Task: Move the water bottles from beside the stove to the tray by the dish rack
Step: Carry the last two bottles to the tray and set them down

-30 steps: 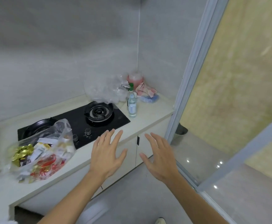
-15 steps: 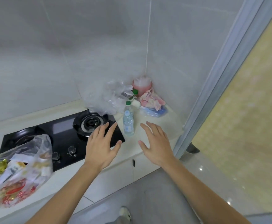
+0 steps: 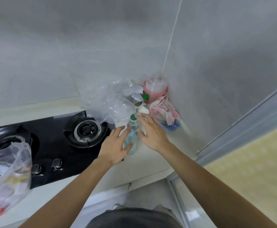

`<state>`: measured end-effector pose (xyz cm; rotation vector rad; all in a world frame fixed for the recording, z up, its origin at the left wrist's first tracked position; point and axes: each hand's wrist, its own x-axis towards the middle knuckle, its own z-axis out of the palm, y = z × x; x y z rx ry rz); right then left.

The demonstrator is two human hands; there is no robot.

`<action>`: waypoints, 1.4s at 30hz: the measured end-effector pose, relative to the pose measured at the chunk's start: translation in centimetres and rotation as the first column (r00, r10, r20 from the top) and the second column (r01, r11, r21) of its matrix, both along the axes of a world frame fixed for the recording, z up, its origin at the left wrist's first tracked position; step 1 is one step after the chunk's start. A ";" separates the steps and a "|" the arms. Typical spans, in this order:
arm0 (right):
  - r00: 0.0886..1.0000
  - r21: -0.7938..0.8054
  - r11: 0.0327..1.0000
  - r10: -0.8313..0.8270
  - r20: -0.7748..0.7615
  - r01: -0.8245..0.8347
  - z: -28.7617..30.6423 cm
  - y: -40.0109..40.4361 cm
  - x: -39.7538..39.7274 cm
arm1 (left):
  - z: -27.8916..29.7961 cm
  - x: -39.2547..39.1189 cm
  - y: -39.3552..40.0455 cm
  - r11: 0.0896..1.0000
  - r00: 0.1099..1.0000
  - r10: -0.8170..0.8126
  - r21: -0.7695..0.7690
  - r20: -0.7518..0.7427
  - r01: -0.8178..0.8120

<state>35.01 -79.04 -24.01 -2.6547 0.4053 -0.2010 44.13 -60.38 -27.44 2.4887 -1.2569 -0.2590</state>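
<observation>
The left hand point(image 3: 114, 148) and right hand point(image 3: 152, 134) flank the upright front bottle point(image 3: 132, 135) beside the stove point(image 3: 52, 145). Fingers spread on both; neither is closed on it. A second green-capped bottle point(image 3: 145, 97) stands behind.

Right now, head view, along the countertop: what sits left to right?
Clear plastic bag of packaged snacks → black glass gas stove → green-capped clear water bottle → pink-and-white crumpled cloth.

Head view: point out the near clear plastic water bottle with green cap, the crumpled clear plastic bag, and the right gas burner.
Clear plastic water bottle with green cap point(image 3: 133, 131), head view, shoulder.
Crumpled clear plastic bag point(image 3: 111, 100), head view, middle.
Right gas burner point(image 3: 86, 129), head view, centre cap.
</observation>
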 end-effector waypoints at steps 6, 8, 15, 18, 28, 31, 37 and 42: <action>0.977 0.074 0.982 0.181 -0.116 -0.174 -2.4 -3.2 6.5 | -2.0 0.6 -2.7 0.996 0.970 0.052 -0.054 -0.238 -0.067; 0.965 0.145 0.968 0.223 -0.137 -0.203 -3.3 -3.9 8.0 | -2.7 0.5 -3.5 0.986 0.945 0.109 -0.089 -0.308 -0.143; 0.970 0.439 0.886 0.217 -0.107 -0.149 -6.5 -6.8 9.8 | -4.8 0.2 -5.7 0.876 0.744 0.295 -0.142 -0.599 -0.462; 0.962 0.493 0.862 0.220 -0.159 -0.116 -7.7 -7.5 11.0 | -5.5 -0.1 -6.4 0.827 0.686 0.362 -0.122 -0.631 -0.548; 0.929 0.505 0.848 0.303 -0.213 -0.160 -10.4 -8.5 11.5 | -6.5 -1.7 -7.2 0.627 0.508 0.498 -0.113 -0.703 -0.771; 0.932 0.538 0.826 0.311 -0.188 -0.168 -9.9 -8.6 11.4 | -5.7 -2.6 -5.9 0.513 0.399 0.507 -0.105 -0.764 -0.852; 0.882 0.618 0.714 0.466 -0.069 -0.329 -5.3 -4.4 12.6 | -2.2 -4.7 1.2 0.328 0.345 0.508 -0.194 -0.789 -0.925; 0.799 0.698 0.556 0.601 0.037 -0.451 -0.6 4.1 12.4 | 2.3 -7.8 9.4 0.142 0.316 0.539 -0.285 -0.781 -0.948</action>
